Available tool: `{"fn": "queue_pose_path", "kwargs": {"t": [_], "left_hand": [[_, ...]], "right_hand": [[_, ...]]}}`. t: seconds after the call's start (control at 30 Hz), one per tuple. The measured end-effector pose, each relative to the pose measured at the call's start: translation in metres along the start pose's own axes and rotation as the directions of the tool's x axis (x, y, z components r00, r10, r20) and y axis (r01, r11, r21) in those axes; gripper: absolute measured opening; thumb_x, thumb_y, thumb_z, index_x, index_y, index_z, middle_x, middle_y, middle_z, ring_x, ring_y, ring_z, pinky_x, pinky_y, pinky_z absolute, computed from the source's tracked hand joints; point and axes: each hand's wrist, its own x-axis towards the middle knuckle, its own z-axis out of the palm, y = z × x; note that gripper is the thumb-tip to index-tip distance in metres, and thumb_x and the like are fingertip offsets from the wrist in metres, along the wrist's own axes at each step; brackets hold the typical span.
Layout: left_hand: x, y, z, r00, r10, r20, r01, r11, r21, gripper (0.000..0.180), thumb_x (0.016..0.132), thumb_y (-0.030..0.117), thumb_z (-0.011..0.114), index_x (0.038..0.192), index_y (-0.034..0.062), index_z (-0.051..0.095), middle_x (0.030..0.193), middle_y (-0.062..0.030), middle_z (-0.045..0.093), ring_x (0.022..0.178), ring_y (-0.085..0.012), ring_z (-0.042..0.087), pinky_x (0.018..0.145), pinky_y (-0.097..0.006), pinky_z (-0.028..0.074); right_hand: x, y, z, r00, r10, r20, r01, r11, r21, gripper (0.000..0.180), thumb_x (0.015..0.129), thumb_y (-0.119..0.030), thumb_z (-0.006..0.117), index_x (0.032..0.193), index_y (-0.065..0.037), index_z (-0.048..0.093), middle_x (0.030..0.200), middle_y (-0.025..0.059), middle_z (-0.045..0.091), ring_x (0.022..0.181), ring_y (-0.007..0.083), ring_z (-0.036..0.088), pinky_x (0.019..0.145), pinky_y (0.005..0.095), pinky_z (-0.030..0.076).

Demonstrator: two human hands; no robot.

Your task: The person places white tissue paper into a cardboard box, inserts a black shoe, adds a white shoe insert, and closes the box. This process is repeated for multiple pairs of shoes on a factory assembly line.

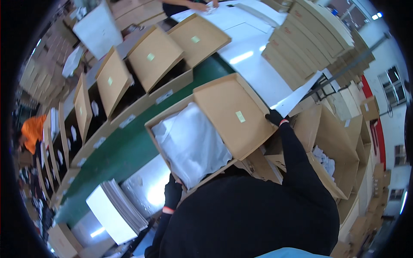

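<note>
Open box: partly over the green belt's near side, white sheet inside.
Right hand: holds the lid at its outer corner, off the belt.
Left hand: touches the box's near corner, beside the belt; closure cannot be told.
Box row: along the belt's far side.

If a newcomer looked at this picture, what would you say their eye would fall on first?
Probably the open brown cardboard box at the centre, with a crumpled whitish translucent sheet inside. The black-gloved right hand is at the outer edge of its brown cardboard lid, the black-gloved left hand at its near left corner. Next, a curving row of open brown cardboard boxes along the green surface.
</note>
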Motion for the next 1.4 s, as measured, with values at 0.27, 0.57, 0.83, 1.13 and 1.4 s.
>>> {"fn": "queue_pose_path", "kwargs": {"t": [0.27, 0.57, 0.83, 1.13, 1.4], "left_hand": [[0.118, 0.096, 0.091, 0.915, 0.366, 0.17, -0.342, 0.927, -0.153, 0.059, 0.09, 0.018, 0.054, 0.142, 0.0032, 0.03, 0.093, -0.0155, 0.066, 0.071, -0.0227, 0.067, 0.057, -0.036, 0.052], [0.124, 0.217, 0.104, 0.774, 0.516, 0.366, -0.328, 0.822, -0.466, 0.073, 0.098, 0.03, 0.051, 0.151, 0.0088, 0.006, 0.129, -0.0143, 0.056, 0.087, -0.0185, 0.066, 0.067, -0.029, 0.053], [0.086, 0.04, 0.045, 0.969, -0.088, 0.232, 0.184, 0.881, -0.436, 0.072, 0.095, 0.036, 0.055, 0.148, 0.0031, 0.019, 0.124, -0.0143, 0.06, 0.083, -0.0186, 0.067, 0.064, -0.03, 0.053], [0.118, 0.042, 0.005, 0.995, 0.097, -0.014, -0.097, 0.995, -0.022, 0.063, 0.093, 0.037, 0.057, 0.141, 0.0029, 0.036, 0.118, -0.0175, 0.063, 0.096, -0.0276, 0.067, 0.084, -0.036, 0.05], [0.324, 0.152, -0.061, 0.88, 0.462, -0.111, -0.264, 0.67, 0.694, 0.067, 0.084, 0.022, 0.059, 0.143, 0.0038, 0.031, 0.141, -0.0228, 0.039, 0.098, -0.0349, 0.063, 0.074, -0.047, 0.052]], "right_hand": [[-0.084, -0.168, -0.347, 0.793, -0.431, -0.432, 0.225, 0.864, -0.45, 0.037, 0.084, -0.029, 0.06, 0.111, -0.004, 0.065, 0.107, 0.0185, 0.065, 0.104, 0.0357, 0.059, 0.092, 0.0449, 0.045], [-0.013, -0.102, -0.165, 0.971, -0.231, -0.058, 0.206, 0.937, -0.283, 0.08, 0.072, -0.045, 0.072, 0.132, 0.0, 0.043, 0.116, 0.0242, 0.059, 0.106, 0.0383, 0.057, 0.09, 0.0452, 0.046], [0.023, -0.044, -0.053, 0.861, -0.417, -0.291, 0.091, 0.689, -0.719, 0.065, 0.084, -0.002, 0.047, 0.145, -0.012, 0.03, 0.154, 0.0125, 0.022, 0.138, 0.0349, 0.028, 0.109, 0.052, 0.027], [0.001, -0.124, -0.036, 0.899, -0.275, -0.341, 0.165, 0.934, -0.318, 0.063, 0.076, -0.009, 0.065, 0.136, -0.008, 0.045, 0.148, 0.0174, 0.033, 0.136, 0.0361, 0.032, 0.111, 0.049, 0.026], [-0.059, -0.239, 0.009, 0.86, -0.464, -0.213, 0.509, 0.811, 0.288, 0.033, 0.083, -0.017, 0.067, 0.113, -0.004, 0.062, 0.109, 0.0145, 0.065, 0.105, 0.0311, 0.061, 0.092, 0.0386, 0.047]]}}
